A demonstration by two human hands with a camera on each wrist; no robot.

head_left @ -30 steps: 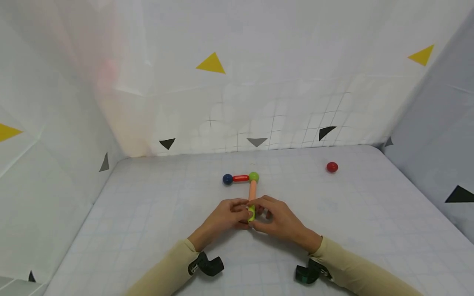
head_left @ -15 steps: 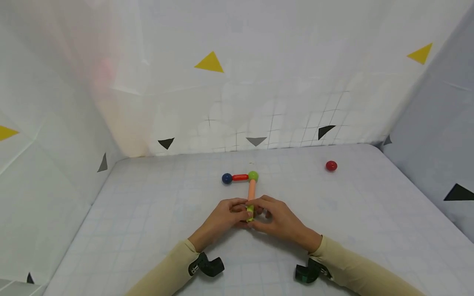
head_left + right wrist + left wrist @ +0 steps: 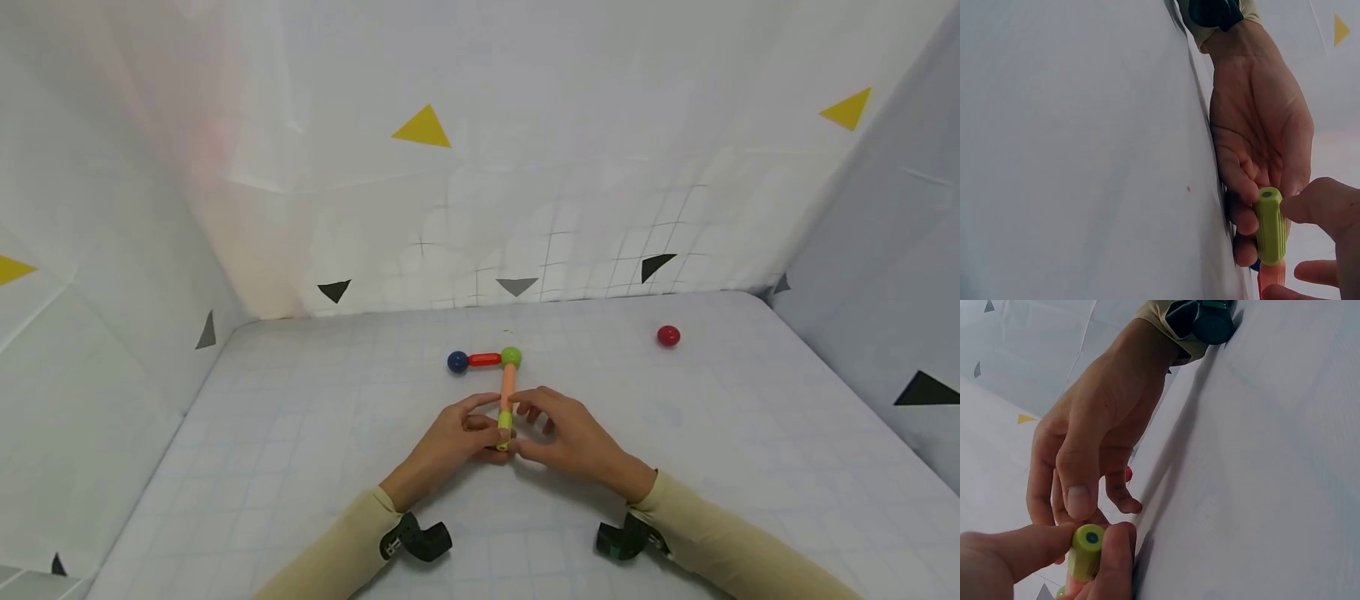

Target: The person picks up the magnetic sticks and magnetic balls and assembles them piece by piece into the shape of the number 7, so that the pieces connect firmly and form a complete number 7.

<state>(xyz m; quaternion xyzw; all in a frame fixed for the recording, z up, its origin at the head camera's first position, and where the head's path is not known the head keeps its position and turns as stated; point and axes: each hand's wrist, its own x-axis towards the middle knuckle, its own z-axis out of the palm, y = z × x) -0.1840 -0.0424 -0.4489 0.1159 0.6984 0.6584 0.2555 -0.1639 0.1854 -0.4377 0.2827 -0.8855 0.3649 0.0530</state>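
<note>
My left hand [image 3: 447, 437] pinches a yellow-green magnetic rod [image 3: 505, 423] between thumb and fingers. The rod's far end meets an orange rod [image 3: 508, 383], which leads to a green ball [image 3: 511, 357]. From that ball a red rod [image 3: 484, 359] runs left to a dark blue ball [image 3: 457, 362]. My right hand [image 3: 576, 433] is beside the rods with loosely bent, spread fingers; its thumb tip is right at the yellow-green rod's near end. A dark dot marks that end in the left wrist view, where the left thumb and a finger flank the rod [image 3: 1087, 550].
A red ball [image 3: 668, 336] lies alone at the back right of the white table [image 3: 300, 467]. White sheet walls with yellow, black and grey triangles stand behind and at both sides. Each wrist wears a dark camera.
My right fingers have loosened and drawn slightly right, leaving more of the yellow-green rod showing. My left hand keeps its pinch. The whole view has shifted slightly.
</note>
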